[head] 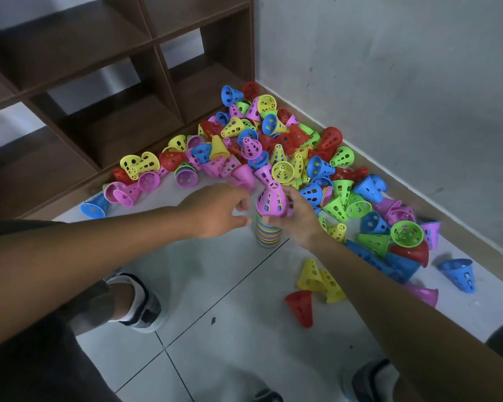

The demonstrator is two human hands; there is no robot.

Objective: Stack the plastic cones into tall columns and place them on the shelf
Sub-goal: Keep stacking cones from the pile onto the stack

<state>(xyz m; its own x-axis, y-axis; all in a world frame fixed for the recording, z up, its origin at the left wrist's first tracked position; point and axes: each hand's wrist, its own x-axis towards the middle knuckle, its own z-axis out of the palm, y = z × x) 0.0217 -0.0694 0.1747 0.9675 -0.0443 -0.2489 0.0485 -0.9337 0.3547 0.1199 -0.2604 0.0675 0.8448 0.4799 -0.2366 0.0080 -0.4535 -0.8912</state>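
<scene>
Writing or brand marks we cannot find on anything here; the cones carry only round and oblong holes.

Our right hand [295,214] grips the pink cone [270,200] at its wide rim, fingers curled round the far side and the thumb at the near edge. That cone sits upright, narrow tip up, as the top piece of the striped column [268,232], which stands on the white tiled floor [230,329]. Our left hand [218,210] hovers just beside the column on its left, fingers loosely bent and a little spread, tips near the pink cone's rim; whether they touch it we cannot tell, and they hold nothing that we can see.

Both forearms reach forward from the lower corners of the view and converge at the column, the left one coming in flatter, the right one rising steeply from the lower right.

Behind the column lies the loose pile of cones [273,140] in pink, yellow, blue, red and green, heaped in the corner between the grey wall [389,82] and the dark wooden shelf [114,91]. A few strays lie apart on the right: a yellow pair [317,278], a red cone [301,306], a blue cone [460,274]. Our shoe [144,311] rests on the tiles below the left arm.
</scene>
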